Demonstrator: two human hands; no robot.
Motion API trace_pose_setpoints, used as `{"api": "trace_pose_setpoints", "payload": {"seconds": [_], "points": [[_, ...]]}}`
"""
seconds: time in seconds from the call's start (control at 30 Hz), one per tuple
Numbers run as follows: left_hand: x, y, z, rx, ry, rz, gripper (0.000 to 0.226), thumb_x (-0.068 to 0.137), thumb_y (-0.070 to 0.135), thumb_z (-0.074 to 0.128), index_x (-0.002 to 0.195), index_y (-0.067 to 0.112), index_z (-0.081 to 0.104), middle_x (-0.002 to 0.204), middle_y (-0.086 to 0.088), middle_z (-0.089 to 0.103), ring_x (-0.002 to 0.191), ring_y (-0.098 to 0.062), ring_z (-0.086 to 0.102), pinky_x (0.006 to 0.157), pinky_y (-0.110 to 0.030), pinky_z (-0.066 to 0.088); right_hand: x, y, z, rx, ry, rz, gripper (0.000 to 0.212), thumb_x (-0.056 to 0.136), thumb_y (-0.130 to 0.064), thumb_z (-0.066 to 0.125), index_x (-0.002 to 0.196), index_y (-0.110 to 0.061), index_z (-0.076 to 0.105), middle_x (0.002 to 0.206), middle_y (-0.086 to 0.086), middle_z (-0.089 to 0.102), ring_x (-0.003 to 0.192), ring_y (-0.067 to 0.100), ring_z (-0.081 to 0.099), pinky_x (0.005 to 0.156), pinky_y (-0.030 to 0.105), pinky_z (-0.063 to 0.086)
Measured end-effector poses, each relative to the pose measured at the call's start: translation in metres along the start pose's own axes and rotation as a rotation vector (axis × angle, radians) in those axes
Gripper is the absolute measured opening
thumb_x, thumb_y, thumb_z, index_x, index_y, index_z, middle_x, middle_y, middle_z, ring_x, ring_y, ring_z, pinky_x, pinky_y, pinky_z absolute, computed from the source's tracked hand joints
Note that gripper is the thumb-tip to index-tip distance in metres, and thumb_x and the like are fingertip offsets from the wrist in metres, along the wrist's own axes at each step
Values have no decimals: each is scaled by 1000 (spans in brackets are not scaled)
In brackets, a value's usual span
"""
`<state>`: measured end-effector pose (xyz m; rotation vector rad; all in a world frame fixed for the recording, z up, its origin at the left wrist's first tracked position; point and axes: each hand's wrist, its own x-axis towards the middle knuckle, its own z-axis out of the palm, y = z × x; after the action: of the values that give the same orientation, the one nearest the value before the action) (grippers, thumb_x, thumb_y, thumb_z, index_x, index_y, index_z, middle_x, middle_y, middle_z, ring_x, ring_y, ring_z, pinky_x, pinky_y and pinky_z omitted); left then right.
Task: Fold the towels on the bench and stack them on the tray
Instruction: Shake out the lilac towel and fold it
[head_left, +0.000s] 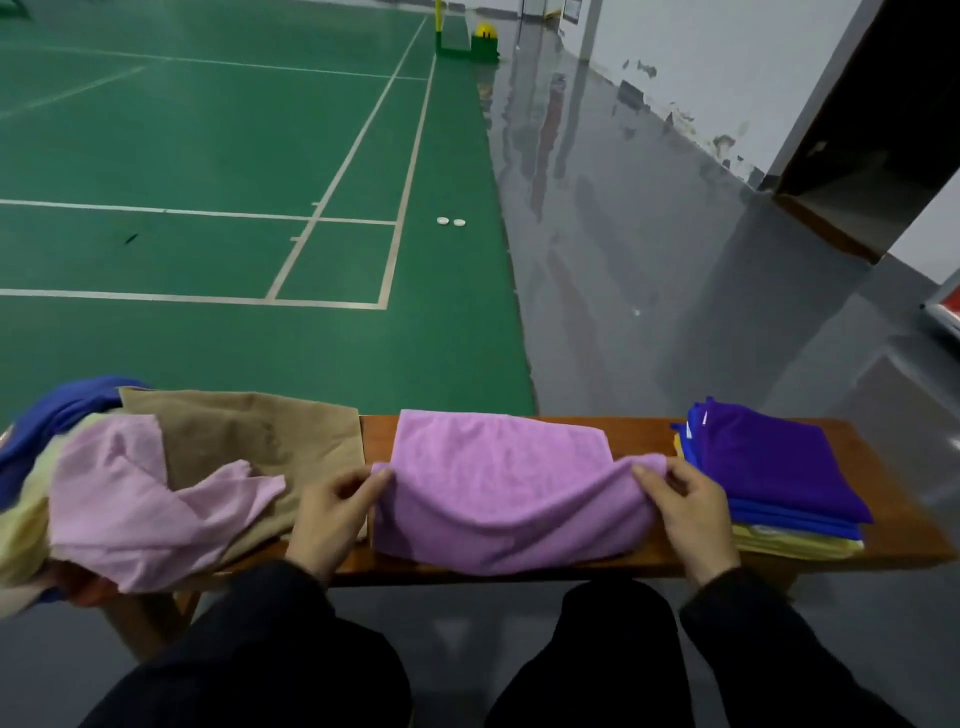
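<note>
We fold a soft purple towel (493, 488) mid-counter (644, 431).
Our left hand (332, 512) and right hand (685, 506) each pinch a near corner; limp, light cloth sags between them, beside the folded stack (779, 473).

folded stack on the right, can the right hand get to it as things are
Probably yes: the folded stack sits right beside the right hand with nothing between, though that hand is pinching the purple towel.

No readable text, label, brand, number or sign on anything in view.
</note>
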<state>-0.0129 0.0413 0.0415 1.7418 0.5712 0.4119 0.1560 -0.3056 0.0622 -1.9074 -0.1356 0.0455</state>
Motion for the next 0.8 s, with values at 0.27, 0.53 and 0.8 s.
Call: {"api": "trace_pose_setpoints", "payload": {"seconds": [0.27,0.53,0.8], "points": [[104,22,37,-41,98,-154,8,97,28,69,88,27,69,92,2,72,100,-25,68,93,-46,57,88,4,38,-68,149,98,6,97,-18,69,92,-15,71,86,-1,72,86,24,66,71,29,52],[155,-17,45,53,89,-259,18,97,33,67,91,17,74,92,-2,73,102,-30,67,83,-41,57,124,32,67,-132,186,221,14,96,-20,71,105,-13,63,103,7,70,98,26,66,83,34,52],[142,-38,50,747,112,99,46,100,37,57,136,8,55,141,-15,53,127,-29,51,111,-44,41,111,45,86,-503,229,-21,66,91,-39,74,146,-14,47,148,13,49,135,32,47,111,47,42]]}}
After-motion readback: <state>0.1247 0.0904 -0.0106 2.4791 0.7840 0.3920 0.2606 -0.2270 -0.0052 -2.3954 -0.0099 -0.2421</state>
